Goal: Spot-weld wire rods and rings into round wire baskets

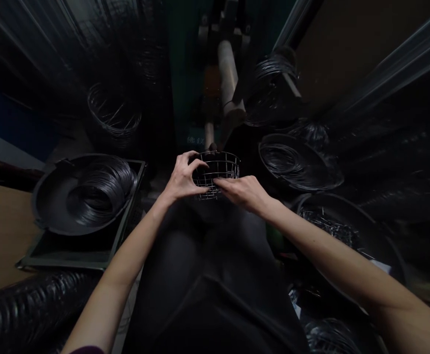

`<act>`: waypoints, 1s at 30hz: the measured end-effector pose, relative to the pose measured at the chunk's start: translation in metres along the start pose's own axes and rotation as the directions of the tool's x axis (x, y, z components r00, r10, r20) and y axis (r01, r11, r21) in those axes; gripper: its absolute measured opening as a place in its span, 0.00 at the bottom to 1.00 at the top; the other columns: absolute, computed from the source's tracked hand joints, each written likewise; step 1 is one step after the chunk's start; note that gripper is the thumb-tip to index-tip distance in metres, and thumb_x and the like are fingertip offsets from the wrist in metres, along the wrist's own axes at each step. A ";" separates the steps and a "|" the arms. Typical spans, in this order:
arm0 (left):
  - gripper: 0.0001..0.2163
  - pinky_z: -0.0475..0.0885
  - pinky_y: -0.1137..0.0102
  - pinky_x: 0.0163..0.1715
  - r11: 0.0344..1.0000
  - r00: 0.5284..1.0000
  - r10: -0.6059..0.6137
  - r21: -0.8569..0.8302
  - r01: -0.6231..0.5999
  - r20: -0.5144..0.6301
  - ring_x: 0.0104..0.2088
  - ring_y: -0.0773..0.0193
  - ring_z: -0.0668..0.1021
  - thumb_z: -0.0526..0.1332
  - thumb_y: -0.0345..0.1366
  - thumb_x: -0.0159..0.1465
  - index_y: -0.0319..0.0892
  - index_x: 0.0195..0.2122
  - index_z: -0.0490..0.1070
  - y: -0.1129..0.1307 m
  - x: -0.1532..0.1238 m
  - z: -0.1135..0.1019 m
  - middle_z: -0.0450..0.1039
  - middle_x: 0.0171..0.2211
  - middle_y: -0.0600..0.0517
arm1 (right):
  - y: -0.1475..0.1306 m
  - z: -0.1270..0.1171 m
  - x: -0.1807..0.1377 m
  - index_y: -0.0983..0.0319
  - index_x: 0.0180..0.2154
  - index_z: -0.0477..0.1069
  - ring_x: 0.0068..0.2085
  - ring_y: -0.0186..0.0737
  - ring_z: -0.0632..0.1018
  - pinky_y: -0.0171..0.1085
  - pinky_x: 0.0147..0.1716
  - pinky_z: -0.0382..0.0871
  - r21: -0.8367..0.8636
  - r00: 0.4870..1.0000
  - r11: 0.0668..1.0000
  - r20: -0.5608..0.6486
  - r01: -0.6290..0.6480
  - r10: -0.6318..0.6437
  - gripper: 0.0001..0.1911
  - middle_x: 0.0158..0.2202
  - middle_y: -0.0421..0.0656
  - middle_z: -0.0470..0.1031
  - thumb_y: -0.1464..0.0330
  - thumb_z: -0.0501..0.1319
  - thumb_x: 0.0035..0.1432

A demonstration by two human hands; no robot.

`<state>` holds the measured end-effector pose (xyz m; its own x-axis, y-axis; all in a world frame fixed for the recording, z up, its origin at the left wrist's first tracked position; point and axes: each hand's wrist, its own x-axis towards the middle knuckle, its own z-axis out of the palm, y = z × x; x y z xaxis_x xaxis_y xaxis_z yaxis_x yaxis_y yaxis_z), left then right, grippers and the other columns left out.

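A small round basket of thin metal wire [217,172] sits in front of my lap, its mesh open and its inside dark. My left hand [181,178] wraps around the basket's left side, with the fingers hooked over the rim. My right hand [242,192] lies across the basket's front, its fingertips pressing on the wires. Part of the basket's near wall is hidden behind both hands. Nothing else touches either hand.
A dark round pan holding a coil of black wire [85,194] rests on a green tray [71,258] to my left. More black wire coils [296,162] surround me on the right and far side. A pale roller [228,73] stands ahead.
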<state>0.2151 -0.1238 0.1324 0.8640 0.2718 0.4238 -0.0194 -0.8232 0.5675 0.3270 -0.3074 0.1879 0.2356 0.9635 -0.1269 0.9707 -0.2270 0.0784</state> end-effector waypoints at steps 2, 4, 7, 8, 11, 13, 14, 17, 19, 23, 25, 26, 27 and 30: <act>0.26 0.64 0.49 0.60 1.000 1.000 -0.014 -0.007 0.014 0.008 0.59 0.44 0.65 0.75 0.39 0.45 0.45 0.46 0.72 0.002 0.005 0.003 0.61 0.58 0.42 | 0.006 0.001 -0.002 0.56 0.56 0.71 0.39 0.40 0.81 0.35 0.24 0.56 -0.040 1.000 0.999 -0.016 0.007 -0.008 0.19 0.52 0.42 0.79 0.66 0.48 0.70; 0.26 0.65 0.48 0.60 0.999 0.999 -0.028 -0.018 0.028 0.023 0.60 0.44 0.65 0.75 0.39 0.46 0.45 0.47 0.72 0.004 0.009 0.005 0.60 0.58 0.43 | 0.011 0.001 -0.001 0.56 0.55 0.72 0.39 0.40 0.81 0.35 0.24 0.54 -0.060 0.999 0.998 -0.034 0.008 -0.010 0.19 0.52 0.41 0.79 0.65 0.48 0.70; 0.26 0.65 0.48 0.60 0.999 0.999 -0.042 -0.034 0.043 0.029 0.60 0.44 0.65 0.75 0.39 0.46 0.45 0.47 0.72 0.005 0.014 0.005 0.60 0.58 0.43 | 0.015 -0.002 0.002 0.56 0.55 0.72 0.39 0.40 0.81 0.35 0.24 0.54 -0.068 0.999 0.998 -0.051 0.007 -0.011 0.19 0.51 0.42 0.79 0.65 0.48 0.70; 0.26 0.65 0.48 0.60 0.998 0.999 -0.046 -0.035 0.047 0.028 0.60 0.44 0.65 0.75 0.39 0.46 0.45 0.47 0.72 0.005 0.015 0.005 0.60 0.58 0.43 | 0.016 -0.004 0.003 0.55 0.55 0.72 0.38 0.40 0.81 0.35 0.24 0.54 -0.069 0.999 0.998 -0.052 0.008 -0.012 0.19 0.51 0.42 0.79 0.66 0.48 0.70; 0.27 0.65 0.50 0.60 0.998 0.999 -0.049 -0.035 0.049 0.023 0.59 0.45 0.65 0.75 0.39 0.45 0.44 0.46 0.72 0.003 0.018 0.003 0.60 0.57 0.42 | 0.015 -0.009 0.006 0.55 0.55 0.72 0.38 0.40 0.81 0.35 0.24 0.55 -0.078 0.999 0.997 -0.036 0.006 -0.009 0.19 0.52 0.41 0.79 0.65 0.48 0.70; 0.27 0.66 0.51 0.59 0.998 0.998 -0.048 -0.035 0.049 0.028 0.59 0.45 0.66 0.75 0.39 0.45 0.44 0.46 0.72 0.001 0.021 0.001 0.61 0.57 0.42 | 0.015 -0.012 0.008 0.55 0.56 0.72 0.39 0.41 0.81 0.35 0.24 0.55 -0.088 1.000 0.996 -0.030 0.004 -0.007 0.19 0.52 0.41 0.78 0.66 0.49 0.70; 0.27 0.66 0.51 0.59 0.998 0.998 -0.050 -0.032 0.051 0.032 0.58 0.45 0.66 0.75 0.39 0.45 0.43 0.46 0.72 0.000 0.022 0.000 0.61 0.57 0.42 | 0.015 -0.014 0.009 0.55 0.56 0.72 0.39 0.41 0.82 0.35 0.24 0.56 -0.092 0.999 0.996 -0.031 0.007 -0.010 0.19 0.52 0.41 0.78 0.66 0.50 0.69; 0.27 0.65 0.50 0.59 0.998 0.997 -0.064 -0.023 0.065 0.044 0.58 0.45 0.66 0.75 0.39 0.44 0.43 0.46 0.72 -0.003 0.027 -0.002 0.61 0.56 0.42 | 0.017 -0.016 0.013 0.55 0.55 0.73 0.39 0.42 0.82 0.35 0.25 0.58 -0.094 0.998 0.995 -0.051 0.017 -0.022 0.18 0.52 0.40 0.79 0.66 0.50 0.69; 0.27 0.65 0.51 0.60 0.997 0.996 -0.072 -0.025 0.073 0.046 0.58 0.46 0.67 0.75 0.39 0.44 0.42 0.46 0.72 -0.004 0.029 -0.002 0.62 0.56 0.42 | 0.019 -0.017 0.016 0.55 0.54 0.74 0.38 0.41 0.82 0.35 0.25 0.59 -0.083 0.997 0.996 -0.064 0.026 -0.032 0.18 0.50 0.41 0.79 0.66 0.50 0.69; 0.28 0.66 0.54 0.58 0.995 0.996 -0.069 -0.067 0.072 0.052 0.55 0.49 0.69 0.76 0.40 0.44 0.43 0.46 0.71 -0.005 0.032 -0.004 0.66 0.52 0.45 | 0.021 -0.014 0.019 0.55 0.52 0.76 0.37 0.40 0.82 0.34 0.26 0.61 -0.044 0.995 0.999 -0.102 0.013 -0.018 0.17 0.45 0.41 0.82 0.65 0.52 0.68; 0.28 0.69 0.56 0.56 0.993 0.996 -0.078 -0.082 0.082 0.046 0.52 0.51 0.72 0.75 0.41 0.44 0.43 0.46 0.70 -0.004 0.032 -0.005 0.69 0.49 0.47 | 0.021 -0.008 0.017 0.55 0.53 0.75 0.37 0.40 0.81 0.33 0.26 0.62 -0.007 0.989 1.000 -0.150 -0.007 0.006 0.17 0.43 0.42 0.82 0.64 0.53 0.68; 0.29 0.70 0.57 0.54 0.992 0.995 -0.092 -0.086 0.095 0.039 0.50 0.52 0.72 0.75 0.41 0.44 0.43 0.46 0.69 -0.003 0.032 -0.005 0.70 0.48 0.48 | 0.021 -0.004 0.015 0.56 0.54 0.74 0.38 0.39 0.81 0.33 0.27 0.63 0.023 0.982 1.000 -0.188 -0.012 0.017 0.18 0.43 0.42 0.82 0.64 0.53 0.69; 0.30 0.70 0.57 0.52 0.990 0.993 -0.110 -0.090 0.113 0.032 0.49 0.52 0.73 0.75 0.42 0.44 0.43 0.47 0.69 -0.002 0.033 -0.006 0.71 0.47 0.48 | 0.020 0.000 0.014 0.56 0.56 0.73 0.40 0.39 0.81 0.32 0.28 0.64 0.059 0.973 0.998 -0.231 -0.014 0.028 0.18 0.45 0.43 0.82 0.64 0.52 0.69; 0.33 0.71 0.58 0.50 0.980 0.987 -0.160 -0.113 0.162 0.025 0.47 0.52 0.74 0.76 0.42 0.42 0.42 0.48 0.67 -0.003 0.039 -0.007 0.72 0.46 0.48 | 0.021 0.012 0.012 0.58 0.55 0.73 0.42 0.38 0.79 0.32 0.31 0.67 0.152 0.928 0.987 -0.357 -0.053 0.105 0.18 0.49 0.45 0.79 0.66 0.51 0.69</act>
<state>0.2449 -0.1070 0.1520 0.8681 0.3877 0.3101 0.0639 -0.7067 0.7046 0.3507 -0.3019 0.1758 0.3041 0.9210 0.2433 0.9526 -0.2970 -0.0666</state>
